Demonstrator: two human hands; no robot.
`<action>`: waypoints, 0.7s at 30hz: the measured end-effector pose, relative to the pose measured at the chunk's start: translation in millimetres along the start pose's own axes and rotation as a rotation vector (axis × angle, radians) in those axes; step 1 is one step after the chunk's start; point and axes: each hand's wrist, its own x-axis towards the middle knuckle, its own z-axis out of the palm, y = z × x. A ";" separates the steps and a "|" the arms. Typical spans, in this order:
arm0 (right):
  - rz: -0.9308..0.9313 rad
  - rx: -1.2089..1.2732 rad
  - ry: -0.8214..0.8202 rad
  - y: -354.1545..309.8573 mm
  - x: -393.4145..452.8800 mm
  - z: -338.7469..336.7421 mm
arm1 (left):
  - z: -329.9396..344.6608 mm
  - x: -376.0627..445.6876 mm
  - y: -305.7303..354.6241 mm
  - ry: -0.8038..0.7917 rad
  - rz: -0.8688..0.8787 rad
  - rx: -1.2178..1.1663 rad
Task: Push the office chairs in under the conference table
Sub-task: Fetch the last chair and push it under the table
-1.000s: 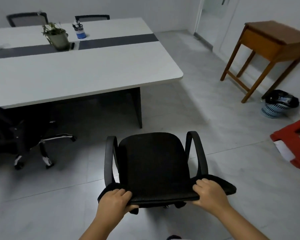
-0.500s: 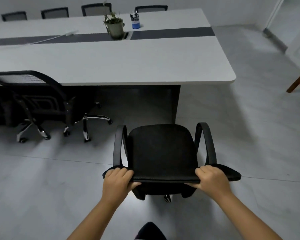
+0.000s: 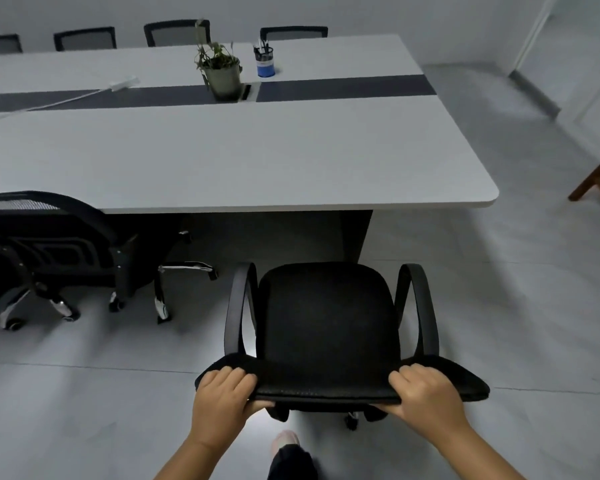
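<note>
both hands are wrapped over the top edge of the backrest: the left hand (image 3: 224, 396) grips it near its left end, fingers curled over the front and thumb tucked beneath, and the right hand (image 3: 426, 393) holds the right end the same way, so the two sit level and about equally far from the table. the office chair (image 3: 329, 323) they hold stands on the floor in the lower middle of the frame, seat pointing straight up the frame toward the near edge of the conference table (image 3: 257, 161), with the seat front close to that edge but not yet under it. the chair's front-to-back line looks square to the table edge, so i'd guess an even shove from both hands sends it in. the dark table leg panel (image 3: 355, 233) stands just up and right of the seat, near the right armrest (image 3: 421, 306), which looks like the tight side. a second chair (image 3: 52, 251) is already tucked in at the left.
</note>
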 end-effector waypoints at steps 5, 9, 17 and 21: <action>-0.045 -0.021 0.019 -16.5 49.1 22.1 | 0.9 8.4 -45.3 -0.008 0.024 0.014; -0.066 0.035 0.005 -32.2 88.2 44.6 | 3.0 8.6 -79.9 0.002 -0.003 0.095; -0.119 0.074 -0.098 -58.1 169.5 74.9 | 15.9 40.3 -155.8 -0.029 -0.048 0.150; -0.103 0.069 -0.056 -52.8 181.4 82.7 | 27.1 53.0 -167.2 -0.001 -0.005 0.147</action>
